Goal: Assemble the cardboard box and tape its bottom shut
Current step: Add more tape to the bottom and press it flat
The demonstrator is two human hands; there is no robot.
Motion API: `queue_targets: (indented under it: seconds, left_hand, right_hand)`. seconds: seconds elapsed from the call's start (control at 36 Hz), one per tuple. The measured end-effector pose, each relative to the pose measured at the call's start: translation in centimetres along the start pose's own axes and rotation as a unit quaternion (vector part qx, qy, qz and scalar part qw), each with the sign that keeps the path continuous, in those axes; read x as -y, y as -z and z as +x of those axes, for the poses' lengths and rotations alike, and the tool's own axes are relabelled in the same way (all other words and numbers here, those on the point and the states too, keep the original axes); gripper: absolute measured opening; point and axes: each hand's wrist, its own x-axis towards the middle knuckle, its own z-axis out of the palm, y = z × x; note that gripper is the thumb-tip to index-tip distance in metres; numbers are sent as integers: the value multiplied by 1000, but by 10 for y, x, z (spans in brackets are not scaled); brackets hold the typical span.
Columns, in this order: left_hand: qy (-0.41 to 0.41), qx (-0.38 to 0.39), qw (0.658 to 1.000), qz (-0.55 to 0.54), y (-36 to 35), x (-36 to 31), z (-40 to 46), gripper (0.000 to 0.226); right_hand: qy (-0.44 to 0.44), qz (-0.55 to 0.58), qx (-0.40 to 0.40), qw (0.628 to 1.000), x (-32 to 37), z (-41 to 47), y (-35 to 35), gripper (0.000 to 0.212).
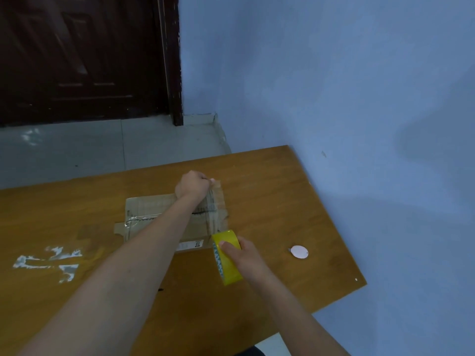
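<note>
Nearest the camera, the right hand [244,255] grips the yellow tape roll [227,258], thumb on its outer face, at the near right corner of the cardboard box [154,214]. A clear strip of tape [216,209] runs from the roll away across the right end of the box. The box sits on the wooden tabletop [270,201] with its flaps folded shut, so forming appears complete. A glossy run of tape already lies along its centre seam. At the far edge, the left hand [194,185] pinches the free end of the strip, fingers curled. Judged status: the seam is closed, and a cross strip is stretched but not yet pressed down or cut. A small white oval object [299,252] lies to the right, well apart.
</note>
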Motion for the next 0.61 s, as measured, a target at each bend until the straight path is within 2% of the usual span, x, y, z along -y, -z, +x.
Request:
queue_targets:
  seconds: [0.25, 0.36, 0.47, 0.61]
  left_hand:
    - [31, 69, 997, 13, 5, -2, 10, 29]
    - [38, 124, 988, 79, 8, -9, 19, 29]
    - [39, 183, 966, 179, 12, -14, 23, 29]
    - [18, 264, 921, 286, 20, -28, 22, 32]
  right_hand:
    - [15, 2, -13, 1000, -12, 7, -3, 8]
    - [28, 5, -12, 1000, -18, 8, -6, 8]
    - [39, -1, -16, 999, -20, 7, -6, 9]
    - [13, 28, 7, 999, -17, 8, -4, 9]
